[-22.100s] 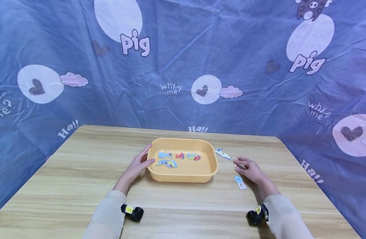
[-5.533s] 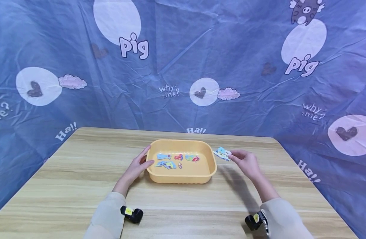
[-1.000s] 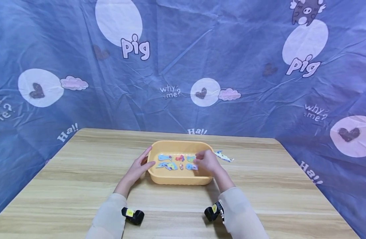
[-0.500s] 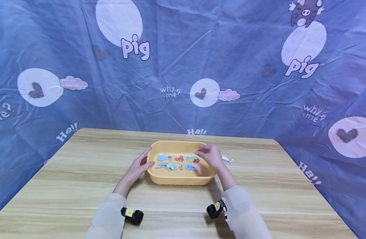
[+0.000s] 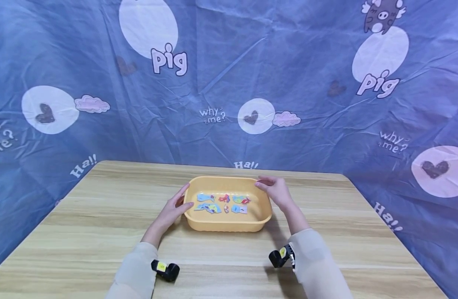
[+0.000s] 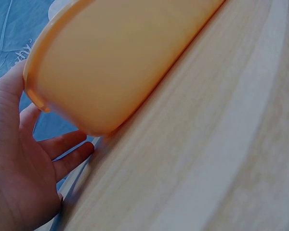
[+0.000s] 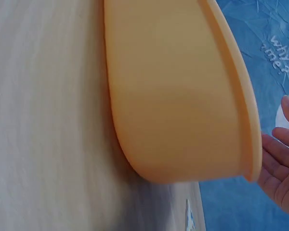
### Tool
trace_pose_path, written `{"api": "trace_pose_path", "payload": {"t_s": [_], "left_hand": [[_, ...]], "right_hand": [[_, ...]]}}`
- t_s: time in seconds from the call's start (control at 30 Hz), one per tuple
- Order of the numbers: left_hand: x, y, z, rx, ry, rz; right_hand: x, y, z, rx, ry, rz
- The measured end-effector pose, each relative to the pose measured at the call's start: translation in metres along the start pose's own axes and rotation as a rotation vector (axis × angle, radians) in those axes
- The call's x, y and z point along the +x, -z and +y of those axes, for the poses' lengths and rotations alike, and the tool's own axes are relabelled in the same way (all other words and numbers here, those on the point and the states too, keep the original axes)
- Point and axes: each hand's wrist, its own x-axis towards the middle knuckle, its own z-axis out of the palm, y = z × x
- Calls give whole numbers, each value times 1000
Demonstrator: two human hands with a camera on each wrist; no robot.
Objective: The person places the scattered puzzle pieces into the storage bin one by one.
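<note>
My left hand (image 5: 173,207) holds the left rim of a yellow plastic tub (image 5: 225,226), its thumb over the edge and fingers outside. Above the tub's right back corner hovers my right hand (image 5: 277,193), fingers loosely bent, holding nothing. On the tub's floor lie two rows of flat picture cut-outs. The back row has a blue piece (image 5: 205,198), a red piece (image 5: 224,198) and a green-and-red piece (image 5: 241,200). In front are a blue-and-yellow piece (image 5: 208,208), a tiny piece (image 5: 226,209) and a blue-and-lilac piece (image 5: 239,209).
A slim blue-and-white cut-out (image 7: 190,217) lies on the table beyond the tub, partly shown in the right wrist view; in the head view my right hand hides it. The wooden table (image 5: 102,224) ends at a blue printed curtain (image 5: 221,74).
Since several seconds ago, the tiny piece and the blue-and-lilac piece have come into the tub from the table. In the last second my right hand has drawn back rightward, off the pieces.
</note>
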Motion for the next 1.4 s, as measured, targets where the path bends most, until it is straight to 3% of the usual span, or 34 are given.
{"api": "trace_pose_path", "payload": {"t_s": [0.43, 0.63, 0.83, 1.07, 1.23, 1.3, 1.4], "left_hand": [[2, -1, 0, 3, 4, -3], [0, 0, 1, 14, 8, 0], [3, 3, -6, -14, 2, -2], [10, 7, -23, -7, 0, 14], [3, 4, -7, -4, 7, 4], [1, 2, 0, 2, 14, 2], [0, 1, 1, 3, 12, 3]], "right_hand": [[2, 44, 23, 4, 12, 6], [2, 57, 36, -24, 75, -11], [2, 66, 47, -75, 70, -12], [3, 69, 61, -105, -14, -20], [5, 67, 73, -166, -65, -20], [5, 64, 80, -106, -121, -5], [4, 59, 86, 68, -209, 14]]}}
